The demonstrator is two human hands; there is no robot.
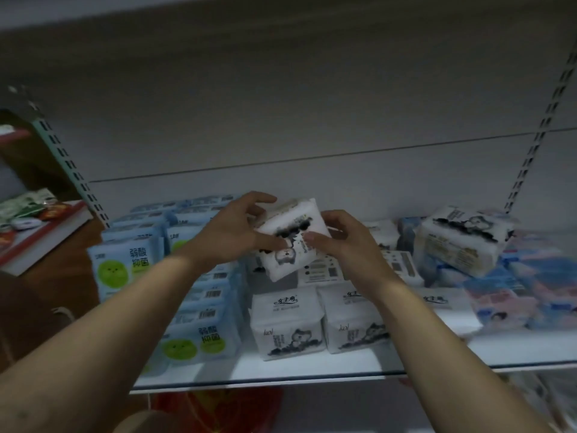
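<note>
The left hand [231,234] and the right hand [345,242] pinch the pack [292,257] from both sides, up above the shelf [312,368], and it looks soft, so it might slip and fall.

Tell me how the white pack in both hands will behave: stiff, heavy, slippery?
The white pack is probably soft and light: left hand and right hand hold it up by its edges. Its smooth wrap may slip. Similar packs stand upright on the shelf, so it likely would.
</note>
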